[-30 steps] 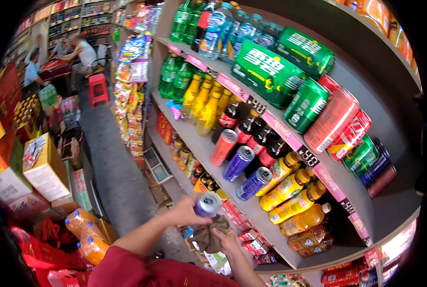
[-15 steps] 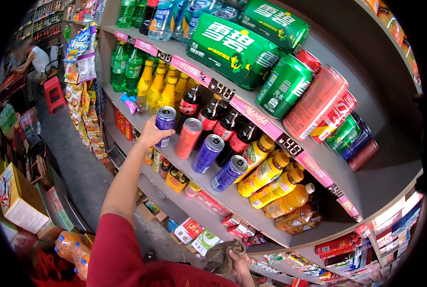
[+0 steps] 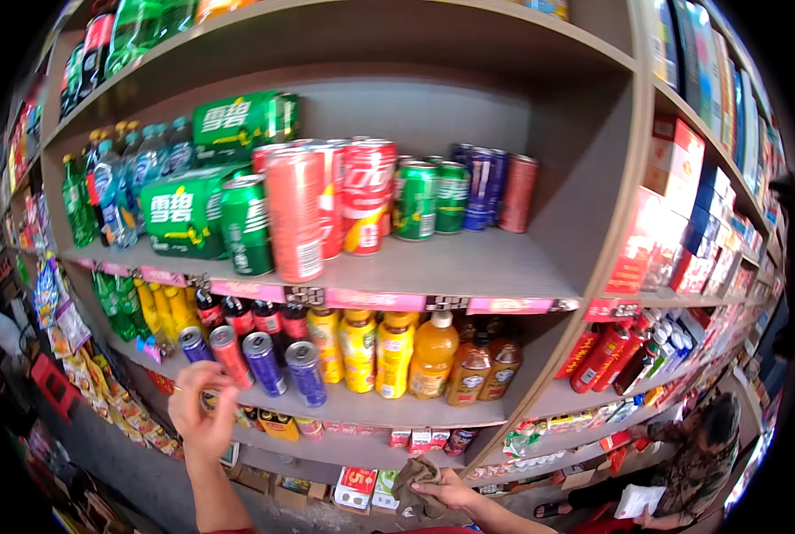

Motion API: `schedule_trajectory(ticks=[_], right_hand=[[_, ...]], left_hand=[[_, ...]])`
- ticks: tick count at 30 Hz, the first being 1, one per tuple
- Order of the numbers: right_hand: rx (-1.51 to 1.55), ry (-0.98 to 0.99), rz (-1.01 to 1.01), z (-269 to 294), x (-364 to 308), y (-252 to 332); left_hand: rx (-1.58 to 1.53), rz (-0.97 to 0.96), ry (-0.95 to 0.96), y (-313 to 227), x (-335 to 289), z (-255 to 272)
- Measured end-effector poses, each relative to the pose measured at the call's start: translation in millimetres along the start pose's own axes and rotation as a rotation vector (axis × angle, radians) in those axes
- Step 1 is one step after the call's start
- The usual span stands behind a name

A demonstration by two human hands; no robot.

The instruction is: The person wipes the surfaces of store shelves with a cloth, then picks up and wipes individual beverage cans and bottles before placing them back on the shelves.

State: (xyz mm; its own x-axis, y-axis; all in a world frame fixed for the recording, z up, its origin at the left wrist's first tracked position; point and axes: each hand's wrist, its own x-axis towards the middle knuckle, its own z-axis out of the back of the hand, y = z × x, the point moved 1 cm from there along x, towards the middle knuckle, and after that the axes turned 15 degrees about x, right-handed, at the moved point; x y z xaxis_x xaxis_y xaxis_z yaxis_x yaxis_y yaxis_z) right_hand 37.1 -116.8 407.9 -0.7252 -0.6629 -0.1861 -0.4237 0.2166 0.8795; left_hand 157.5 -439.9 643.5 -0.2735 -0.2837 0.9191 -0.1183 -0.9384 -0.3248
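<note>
A row of slim cans lines the front of the lower drinks shelf: a blue can at the left, a pink-red can, another blue can and one more blue can at the right. My left hand hovers just in front of the pink-red can, its fingers loosely bent and apart, with nothing in them. Low in front of the shelves, my right hand grips a crumpled grey-brown cloth.
Behind the cans stand cola bottles and yellow juice bottles. The shelf above carries green multipacks and cans. An upright divider separates red goods at right. A person holding white paper is at lower right.
My left hand has let go of the leftmost blue can and drawn back from it. The view has swung right, bringing in the divider and a person. My right hand keeps the cloth.
</note>
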Motion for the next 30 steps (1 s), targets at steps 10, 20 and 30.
schedule_trajectory(ticks=[10,20,30], right_hand=[[-0.068,-0.089,-0.077,93,-40,25],[0.133,-0.242,0.304,164,-96,38],[0.232,-0.381,0.188,169,-123,54]], left_hand=[[0.324,-0.646,0.316,-191,215,-175],[0.685,-0.224,0.624,-247,257,-326],[0.475,-0.301,0.271,-248,237,-327]])
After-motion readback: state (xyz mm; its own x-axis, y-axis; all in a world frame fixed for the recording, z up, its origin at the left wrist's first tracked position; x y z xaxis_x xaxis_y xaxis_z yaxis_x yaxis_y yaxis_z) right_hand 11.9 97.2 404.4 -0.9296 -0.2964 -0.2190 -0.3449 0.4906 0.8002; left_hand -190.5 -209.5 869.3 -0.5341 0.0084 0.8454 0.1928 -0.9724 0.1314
